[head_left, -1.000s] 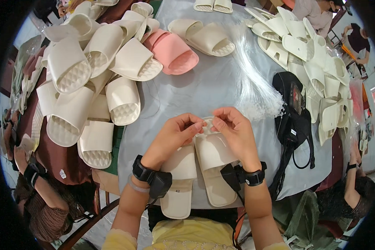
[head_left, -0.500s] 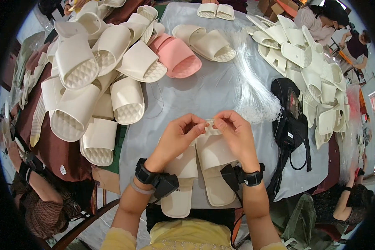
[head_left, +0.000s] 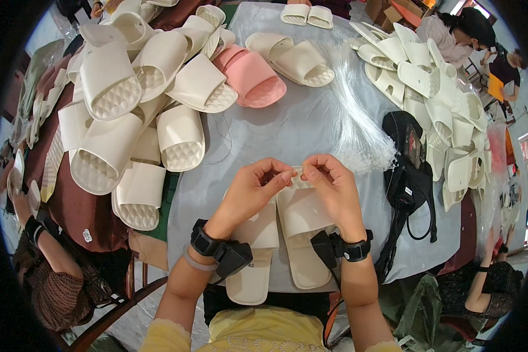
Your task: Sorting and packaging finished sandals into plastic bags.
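Note:
Over the toe ends of two cream slippers, my left hand [head_left: 249, 190] and my right hand [head_left: 334, 190] face each other, fingertips nearly touching. Both pinch thumb against forefinger; whatever lies between the fingertips is too small to make out. The left slipper [head_left: 257, 232] and the right slipper [head_left: 302, 214] lie side by side at the table's near edge, heels toward me. My hands cover parts of their straps and toes. Beyond the right hand lies a fanned bundle of clear, thin plastic strands [head_left: 358, 126].
Cream slippers [head_left: 108, 146] are heaped at the left, others [head_left: 440, 100] at the right. A pink pair [head_left: 255, 79] and more cream slippers [head_left: 305, 61] lie farther back. A black bag with straps [head_left: 405, 158] sits right of my hand. Other people work around the table.
My hands stay pinched over the slippers with hardly any movement; the fingertips look slightly closer together. The view has shifted a little. At the far left, another person's hand has moved.

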Demonstrator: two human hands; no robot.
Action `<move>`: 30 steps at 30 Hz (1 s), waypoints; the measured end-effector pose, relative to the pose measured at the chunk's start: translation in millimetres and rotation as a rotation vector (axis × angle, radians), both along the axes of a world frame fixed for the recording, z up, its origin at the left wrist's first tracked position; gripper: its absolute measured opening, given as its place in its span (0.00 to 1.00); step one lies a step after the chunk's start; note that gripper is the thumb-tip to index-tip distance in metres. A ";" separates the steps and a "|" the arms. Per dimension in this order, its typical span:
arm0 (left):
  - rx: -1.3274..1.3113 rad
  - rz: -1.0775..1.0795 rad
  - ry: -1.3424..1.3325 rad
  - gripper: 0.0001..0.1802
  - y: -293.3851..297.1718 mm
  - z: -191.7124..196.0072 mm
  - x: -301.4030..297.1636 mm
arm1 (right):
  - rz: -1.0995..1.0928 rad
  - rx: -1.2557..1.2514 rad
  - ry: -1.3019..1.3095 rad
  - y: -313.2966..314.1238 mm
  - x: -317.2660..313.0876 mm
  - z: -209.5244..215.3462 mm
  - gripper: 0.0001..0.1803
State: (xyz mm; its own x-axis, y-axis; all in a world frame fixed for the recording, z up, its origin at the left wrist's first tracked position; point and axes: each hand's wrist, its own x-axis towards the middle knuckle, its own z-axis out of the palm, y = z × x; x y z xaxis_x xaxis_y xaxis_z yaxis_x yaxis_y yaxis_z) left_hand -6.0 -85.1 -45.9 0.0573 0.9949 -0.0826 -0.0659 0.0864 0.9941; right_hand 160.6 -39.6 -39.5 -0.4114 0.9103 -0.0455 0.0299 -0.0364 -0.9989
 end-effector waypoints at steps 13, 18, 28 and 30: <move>0.005 -0.008 0.061 0.12 0.8 -10.0 -0.4 | 0.088 0.404 -0.327 -3.9 -1.9 0.0 0.09; -0.107 0.012 0.042 0.12 -0.6 3.3 0.9 | 0.102 0.449 -0.329 -4.4 -3.7 1.8 0.07; -0.063 0.041 -0.016 0.12 1.7 -3.9 -3.1 | 0.018 0.245 -0.212 -0.9 -3.0 -2.4 0.09; -0.099 0.052 -0.021 0.11 0.8 -3.5 -4.2 | 0.030 0.224 -0.225 0.2 -1.9 -3.9 0.10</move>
State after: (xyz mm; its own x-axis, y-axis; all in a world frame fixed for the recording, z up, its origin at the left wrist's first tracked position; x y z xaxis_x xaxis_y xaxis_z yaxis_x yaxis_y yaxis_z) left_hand -10.2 -84.3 -49.4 0.0086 0.9836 -0.1804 -0.0935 0.1804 0.9791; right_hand 158.7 -39.4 -43.4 -0.4407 0.8955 0.0618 0.2483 0.1878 -0.9503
